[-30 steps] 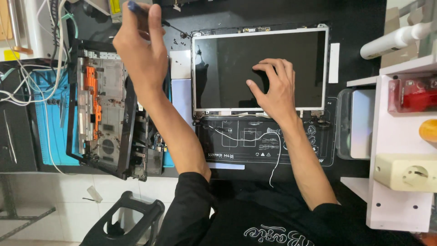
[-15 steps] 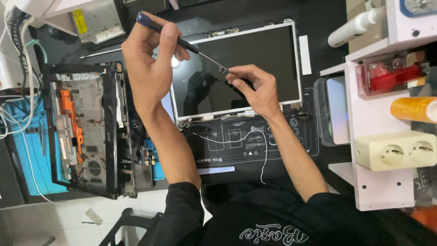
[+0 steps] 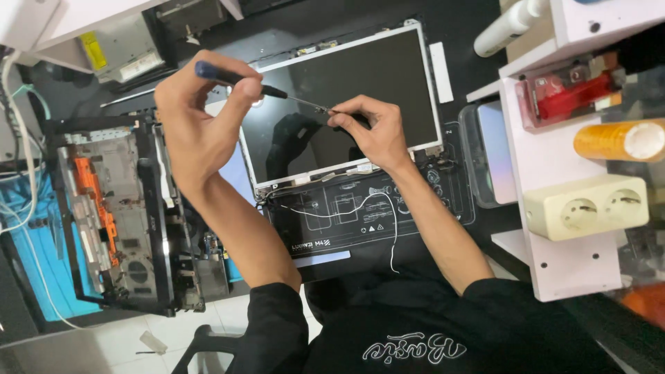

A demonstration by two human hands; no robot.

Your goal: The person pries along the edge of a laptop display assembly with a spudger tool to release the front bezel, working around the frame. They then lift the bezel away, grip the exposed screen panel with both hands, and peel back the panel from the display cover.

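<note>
The left hand [image 3: 197, 118] is closed around the dark blue handle of a thin metal screwdriver [image 3: 260, 86], held above the glossy black screen panel [image 3: 339, 104]. The right hand [image 3: 370, 128] pinches the screwdriver's tip with narrow fingers. A grey laptop base [image 3: 111, 215] lies beside.

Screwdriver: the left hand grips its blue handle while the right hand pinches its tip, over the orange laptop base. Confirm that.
Wrong place. In the head view the screwdriver, held by the left hand and right hand, is over the dark screen panel.
</note>
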